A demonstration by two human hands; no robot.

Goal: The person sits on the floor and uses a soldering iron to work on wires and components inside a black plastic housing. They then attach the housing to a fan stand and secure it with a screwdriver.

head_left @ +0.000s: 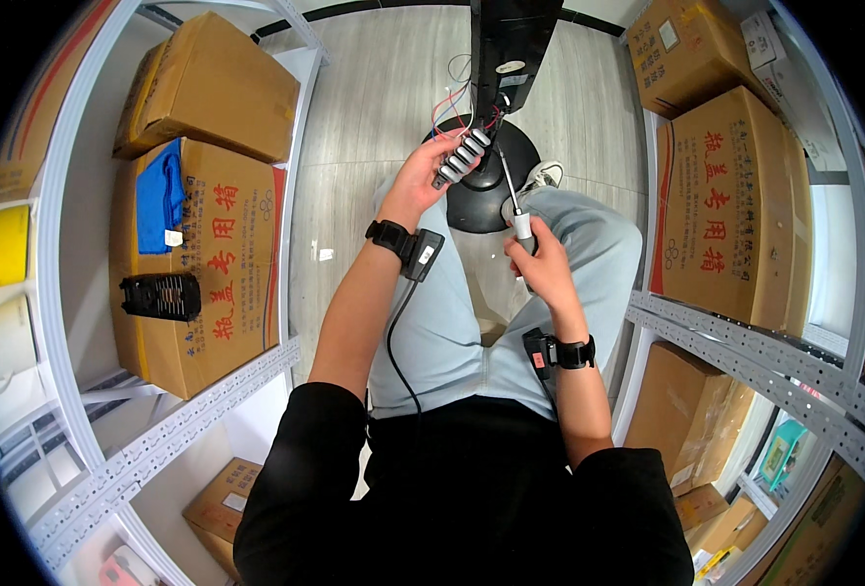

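My left hand (419, 182) is closed on a ribbed grey-and-black piece (462, 159), held against the lower part of a tall black tower-shaped appliance (513, 49). Red, blue and white wires (449, 102) hang out beside it. The appliance stands on a round black base (473, 207) between my feet. My right hand (546, 262) grips a screwdriver (522, 227) by its grey-and-black handle. Its long metal shaft slants up toward the lower end of the appliance. Whether the tip touches a screw is too small to tell.
Metal shelves with cardboard boxes (223, 88) flank me on both sides. On a left box lie a blue cloth (161, 200) and a slotted black plastic part (161, 296). A yellow container (1, 249) sits farther left. More boxes (716, 210) stand at right.
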